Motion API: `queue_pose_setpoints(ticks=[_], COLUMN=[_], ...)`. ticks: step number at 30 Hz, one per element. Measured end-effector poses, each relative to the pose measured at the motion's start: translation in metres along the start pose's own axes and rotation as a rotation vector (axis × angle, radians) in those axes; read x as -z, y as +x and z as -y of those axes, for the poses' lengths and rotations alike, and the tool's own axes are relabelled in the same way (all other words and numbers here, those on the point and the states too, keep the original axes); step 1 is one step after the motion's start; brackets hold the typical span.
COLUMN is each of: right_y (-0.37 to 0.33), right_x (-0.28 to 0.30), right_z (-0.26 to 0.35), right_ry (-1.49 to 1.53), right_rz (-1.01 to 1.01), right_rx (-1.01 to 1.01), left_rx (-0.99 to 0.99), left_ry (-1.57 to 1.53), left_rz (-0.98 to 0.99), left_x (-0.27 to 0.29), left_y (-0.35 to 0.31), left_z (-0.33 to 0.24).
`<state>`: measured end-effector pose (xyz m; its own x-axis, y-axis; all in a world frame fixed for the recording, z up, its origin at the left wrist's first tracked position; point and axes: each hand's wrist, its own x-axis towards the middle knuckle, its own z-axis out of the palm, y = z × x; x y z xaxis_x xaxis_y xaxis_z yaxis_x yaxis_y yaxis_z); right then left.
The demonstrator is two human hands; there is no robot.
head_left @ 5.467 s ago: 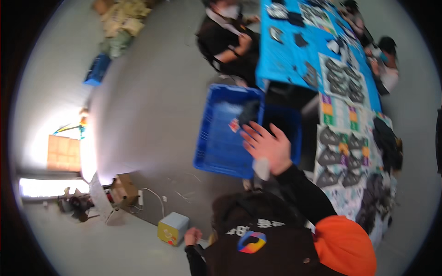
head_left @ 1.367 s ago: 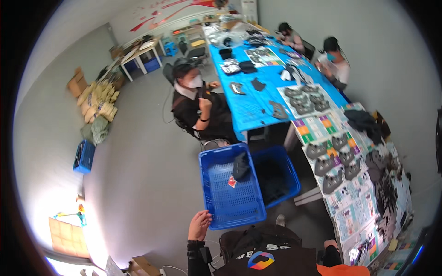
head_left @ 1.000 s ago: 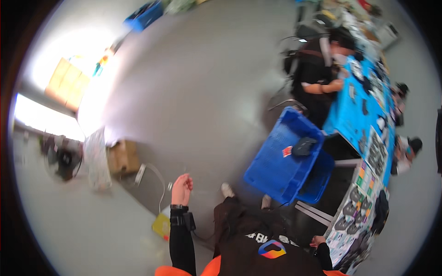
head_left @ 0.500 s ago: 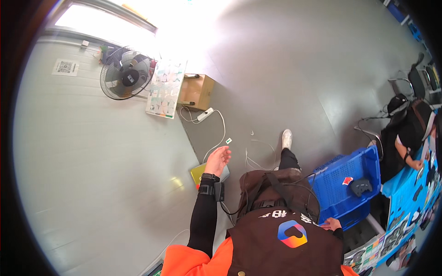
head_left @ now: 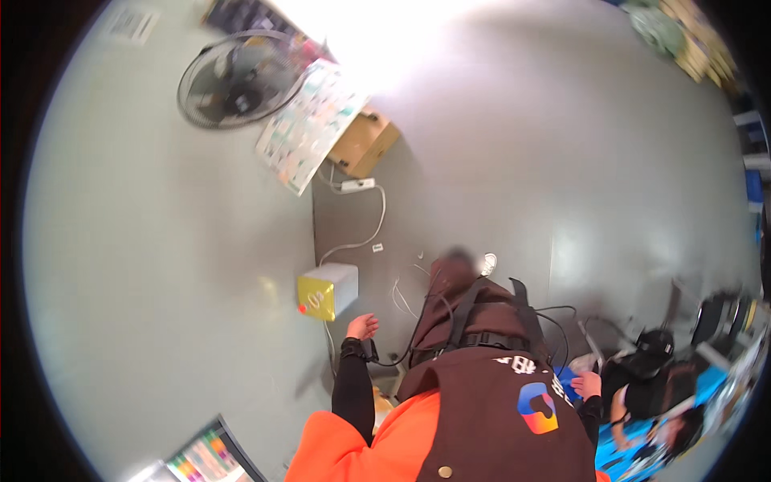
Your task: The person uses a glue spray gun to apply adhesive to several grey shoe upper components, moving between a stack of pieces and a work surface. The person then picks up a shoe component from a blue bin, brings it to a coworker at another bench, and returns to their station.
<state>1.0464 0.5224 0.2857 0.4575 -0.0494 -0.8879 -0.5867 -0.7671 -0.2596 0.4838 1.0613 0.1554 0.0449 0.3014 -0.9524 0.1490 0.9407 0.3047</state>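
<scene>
My left hand [head_left: 363, 326] hangs out in front of me, fingers loosely bent and apart, holding nothing. A dark band circles its wrist. Just beyond it, against the wall, stands a pale box with a yellow face [head_left: 320, 299]. My right hand [head_left: 587, 383] is low at my right side, its fingers slightly apart, with nothing visible in them. Beside its fingers a small part of the blue plastic basket [head_left: 567, 384] shows; my brown apron hides most of it, and I cannot tell whether they touch.
A wall fan [head_left: 241, 88], a patterned board [head_left: 309, 124] and a wooden stool [head_left: 364, 145] stand ahead on the left. A white power strip [head_left: 357, 185] trails its cord over the floor. At the right, a person [head_left: 654, 386] works by a blue-covered table [head_left: 634, 462].
My view has turned, and the fan and stool sit higher. The basket has slipped mostly behind my apron. My left hand is lower in view, leaving the yellow-faced box uncovered.
</scene>
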Motion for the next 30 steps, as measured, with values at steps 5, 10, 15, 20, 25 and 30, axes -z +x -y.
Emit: queue_pose_setpoints(ticks=[5, 10, 15, 20, 25, 30], right_y=[-0.005, -0.02, -0.048, -0.089, -0.095, -0.069], right_x=[0.048, 0.056, 0.042, 0.029, 0.044, 0.093], right_z=[0.194, 0.349, 0.484, 0.559, 0.619, 0.673], right_ry=[-0.122, -0.264, -0.343, -0.342, -0.216, -0.068], right_rz=[-0.174, -0.192, -0.15, -0.151, -0.189, -0.161], right_rx=[0.145, 0.175, 0.177, 0.336, 0.363, 0.386], left_rx=[0.114, 0.283, 0.25, 0.078, -0.033, -0.165], left_ry=[-0.386, -0.636, -0.658, -0.418, -0.218, -0.01], left_rz=[-0.03, -0.087, -0.018, 0.173, 0.106, 0.178], left_x=[-0.025, -0.089, -0.144, -0.167, -0.216, -0.341], left_y=[-0.01, -0.019, -0.021, -0.032, -0.09, -0.159], left_z=[0.065, 0.073, -0.009, -0.172, -0.378, -0.583])
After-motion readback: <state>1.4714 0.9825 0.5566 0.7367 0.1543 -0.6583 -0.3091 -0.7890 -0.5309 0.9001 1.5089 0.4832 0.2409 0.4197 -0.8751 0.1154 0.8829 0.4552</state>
